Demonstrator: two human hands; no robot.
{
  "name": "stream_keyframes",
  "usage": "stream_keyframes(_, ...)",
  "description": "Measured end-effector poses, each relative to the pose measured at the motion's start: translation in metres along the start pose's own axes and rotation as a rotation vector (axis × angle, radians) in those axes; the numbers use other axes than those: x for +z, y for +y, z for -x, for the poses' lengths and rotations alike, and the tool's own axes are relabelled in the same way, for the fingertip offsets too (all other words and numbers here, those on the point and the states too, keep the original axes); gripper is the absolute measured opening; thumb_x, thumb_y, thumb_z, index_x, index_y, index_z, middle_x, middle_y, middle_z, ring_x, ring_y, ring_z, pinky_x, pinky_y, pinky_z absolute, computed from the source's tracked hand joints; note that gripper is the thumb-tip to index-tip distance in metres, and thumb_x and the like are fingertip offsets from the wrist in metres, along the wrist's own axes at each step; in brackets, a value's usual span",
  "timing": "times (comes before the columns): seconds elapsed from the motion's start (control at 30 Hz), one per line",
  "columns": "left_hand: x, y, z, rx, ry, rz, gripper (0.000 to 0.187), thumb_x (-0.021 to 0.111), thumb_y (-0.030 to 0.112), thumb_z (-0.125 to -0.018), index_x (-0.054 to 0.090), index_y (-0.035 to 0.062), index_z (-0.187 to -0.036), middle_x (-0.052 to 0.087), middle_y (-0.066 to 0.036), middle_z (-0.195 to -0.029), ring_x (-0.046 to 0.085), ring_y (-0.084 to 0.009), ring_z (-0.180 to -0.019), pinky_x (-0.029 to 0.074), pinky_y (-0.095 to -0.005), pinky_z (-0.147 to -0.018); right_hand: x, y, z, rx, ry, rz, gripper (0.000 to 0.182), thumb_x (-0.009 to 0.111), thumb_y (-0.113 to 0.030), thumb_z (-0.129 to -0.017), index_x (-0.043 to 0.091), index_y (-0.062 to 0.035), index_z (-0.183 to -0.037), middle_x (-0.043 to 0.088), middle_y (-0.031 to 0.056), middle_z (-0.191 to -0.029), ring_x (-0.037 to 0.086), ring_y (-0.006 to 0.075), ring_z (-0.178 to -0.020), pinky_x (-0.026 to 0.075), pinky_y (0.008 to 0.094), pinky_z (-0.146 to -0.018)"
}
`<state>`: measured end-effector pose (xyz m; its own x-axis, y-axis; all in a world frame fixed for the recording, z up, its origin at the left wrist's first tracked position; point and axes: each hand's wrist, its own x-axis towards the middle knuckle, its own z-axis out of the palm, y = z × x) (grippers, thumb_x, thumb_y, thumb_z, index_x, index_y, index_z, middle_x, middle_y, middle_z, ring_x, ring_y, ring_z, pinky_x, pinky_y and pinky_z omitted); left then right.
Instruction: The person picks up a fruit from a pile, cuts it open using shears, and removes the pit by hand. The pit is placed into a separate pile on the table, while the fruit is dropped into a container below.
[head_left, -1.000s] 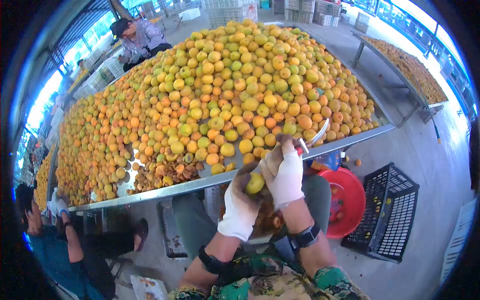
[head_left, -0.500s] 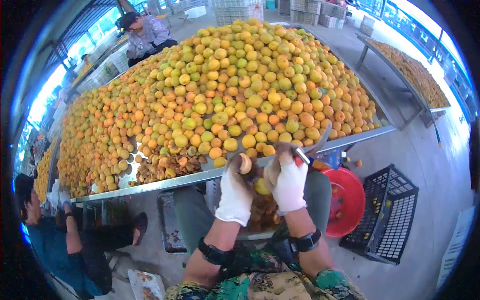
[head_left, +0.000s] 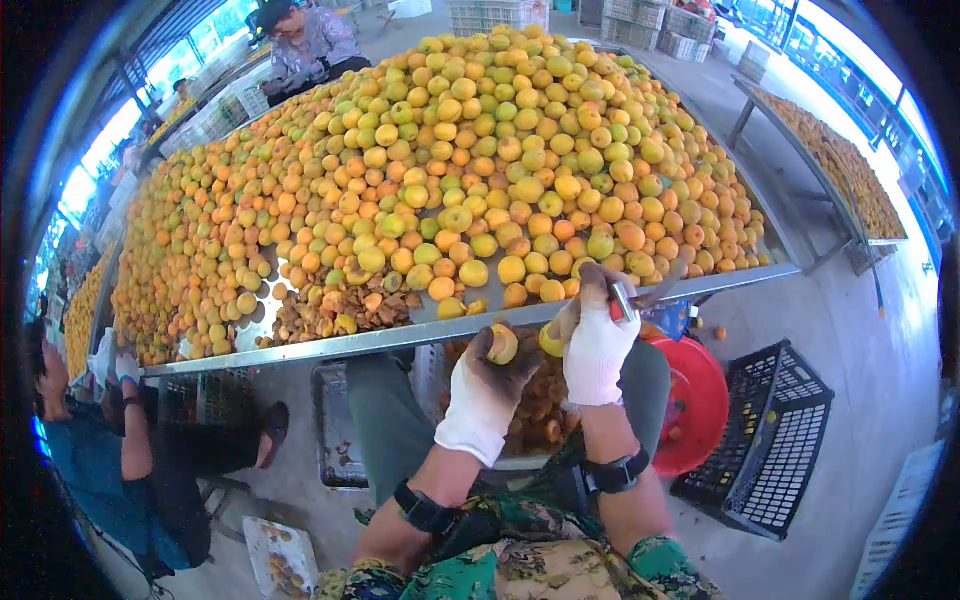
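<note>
My left hand, in a white glove with dark-stained fingers, is closed around an apricot that looks cut, its paler side showing. My right hand, gloved the same way, grips a knife with a bit of red at its handle; its curved blade points away to the right and is blurred. Against the fingers of that hand also sits a yellow apricot piece. Both hands are at the near edge of a metal table heaped with apricots. Below them, between my knees, lie cut apricots.
Brownish scraps lie by the table's edge. To the right stand a red basin and a black crate. One co-worker sits at left, another behind the heap. A second fruit-covered table stands far right.
My hands have moved apart: the left lower, the right up and to the right. The apricot pieces are now separated, one at each hand. The view has shifted slightly.
</note>
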<state>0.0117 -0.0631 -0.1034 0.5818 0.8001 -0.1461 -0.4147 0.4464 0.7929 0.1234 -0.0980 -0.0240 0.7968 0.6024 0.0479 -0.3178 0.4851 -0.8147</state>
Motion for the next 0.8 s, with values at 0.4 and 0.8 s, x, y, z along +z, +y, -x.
stream_keyframes(0.4, 0.001, -0.012, -0.009, -0.165, 0.258, 0.733, 0.032, 0.041, 0.024, -0.094, 0.047, 0.0020, -0.117, 0.053, -0.019, -0.118, 0.051, -0.0335, -0.109, 0.040, -0.0469, -0.098, -0.008, 0.026, 0.006, 0.027, -0.011, 0.177, 0.011, 0.058, -0.015, -0.090, 0.059, -0.0037, -0.093, 0.049, -0.0023, -0.062, 0.043, 0.0053, -0.049, 0.035, 0.0222, -0.044)
stream_keyframes(0.8, 0.028, 0.004, 0.019, -0.294, 0.012, 0.728, 0.039, 0.041, 0.034, -0.096, 0.044, 0.0047, -0.122, 0.050, -0.016, -0.122, 0.050, -0.0314, -0.113, 0.040, -0.0452, -0.099, 0.001, 0.001, 0.012, -0.075, 0.016, 0.001, 0.016, 0.050, -0.019, -0.094, 0.051, -0.0044, -0.100, 0.036, -0.0022, -0.055, 0.032, 0.0077, -0.046, 0.043, 0.0295, -0.051)
